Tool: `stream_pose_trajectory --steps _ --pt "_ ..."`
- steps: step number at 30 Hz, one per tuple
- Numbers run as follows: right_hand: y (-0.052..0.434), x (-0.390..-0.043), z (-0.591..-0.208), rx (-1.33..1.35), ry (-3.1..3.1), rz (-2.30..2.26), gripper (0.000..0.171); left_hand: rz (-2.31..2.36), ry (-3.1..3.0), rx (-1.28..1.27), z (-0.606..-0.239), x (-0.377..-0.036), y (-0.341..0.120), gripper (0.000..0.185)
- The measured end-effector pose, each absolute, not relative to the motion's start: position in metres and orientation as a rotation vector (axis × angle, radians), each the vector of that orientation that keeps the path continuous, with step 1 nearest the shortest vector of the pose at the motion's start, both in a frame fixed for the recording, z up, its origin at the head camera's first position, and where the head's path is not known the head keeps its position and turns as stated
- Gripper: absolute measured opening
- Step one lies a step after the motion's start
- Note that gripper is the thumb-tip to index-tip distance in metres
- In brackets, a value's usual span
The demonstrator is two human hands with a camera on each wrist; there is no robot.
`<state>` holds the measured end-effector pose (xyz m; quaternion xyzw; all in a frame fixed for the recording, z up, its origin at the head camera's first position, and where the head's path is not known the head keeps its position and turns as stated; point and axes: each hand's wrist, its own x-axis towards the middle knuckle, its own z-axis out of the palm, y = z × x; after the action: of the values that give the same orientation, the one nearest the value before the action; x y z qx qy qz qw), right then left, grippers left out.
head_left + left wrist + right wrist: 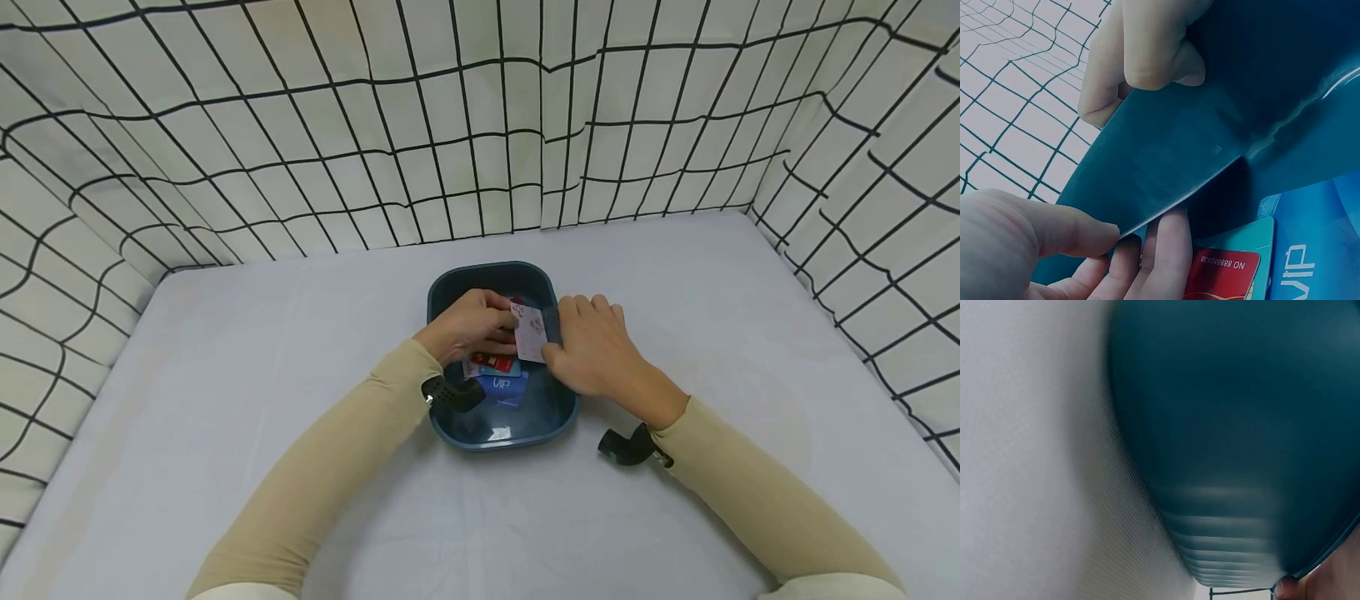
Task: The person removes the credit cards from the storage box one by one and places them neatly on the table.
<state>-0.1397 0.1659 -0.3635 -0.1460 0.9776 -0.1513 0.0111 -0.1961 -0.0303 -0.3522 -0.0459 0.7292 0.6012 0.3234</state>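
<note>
1. A dark blue tray (pixel 450 292) sits mid-table (pixel 225 400), with grid-patterned cloth walls behind and to both sides.
2. The left hand (pixel 468 327) reaches into the tray from its left rim. Its fingers curl round a pale card (pixel 530 332), pinching the card's left end.
3. The right hand (pixel 596 350) lies over the tray's right rim. Its thumb touches the card's right edge, fingers draped over the rim; whether it truly grips the card I cannot tell.
4. The card is held above the tray floor, between the two hands, its long axis running roughly away from the person, slightly tilted.
5. Under it, on the tray floor, lie a red card (pixel 1225 275), a teal card (pixel 1260 237) and a blue "VIP" card (pixel 504 387), overlapping.
6. The left hand has the firmer hold and is the nearer to the cards below; those lie just beneath and toward the person from its fingers.
</note>
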Motion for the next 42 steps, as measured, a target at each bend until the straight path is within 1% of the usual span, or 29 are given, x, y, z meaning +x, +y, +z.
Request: stream_pose_trajectory --steps 6,19,33,42 --pt "0.166 -0.139 -0.362 -0.456 3.056 -0.469 0.029 1.584 1.927 -0.120 -0.350 -0.195 -0.030 0.039" --pt "0.164 -0.139 -0.362 -0.450 3.047 -0.478 0.032 1.580 1.976 -0.137 -0.350 -0.195 -0.031 0.036" --pt "0.161 -0.137 -0.363 -0.444 3.054 -0.491 0.027 1.517 2.051 -0.090 -0.348 -0.195 -0.036 0.031" --pt "0.163 -0.136 -0.362 -0.424 3.057 -0.469 0.027 1.528 2.078 -0.040 -0.336 -0.194 -0.039 0.034"
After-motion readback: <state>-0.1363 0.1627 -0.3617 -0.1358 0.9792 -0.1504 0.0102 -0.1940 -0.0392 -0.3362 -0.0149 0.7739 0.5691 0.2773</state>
